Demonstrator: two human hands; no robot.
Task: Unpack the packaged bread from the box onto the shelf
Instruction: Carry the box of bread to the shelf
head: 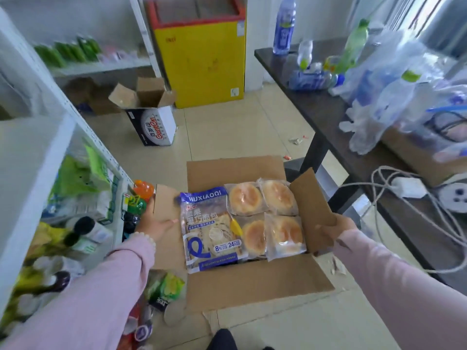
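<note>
An open cardboard box (235, 173) sits on the floor in front of me with its flaps spread. Inside lie a blue and white bag of sliced bread (209, 228) on the left and several clear packs of round buns (265, 218) on the right. My left hand (154, 223) rests with straight fingers on the box's left flap, beside the blue bag. My right hand (333, 229) grips the raised right flap at its lower edge. The white shelf (32, 157) stands to my left, with snacks and bottles on its lower levels.
A smaller open box (151, 117) stands on the floor behind. A yellow and red chest freezer (202, 56) is at the back. A dark table (328, 117) on the right carries bottles, plastic bags and cables. Snack bags (164, 286) lie near my left arm.
</note>
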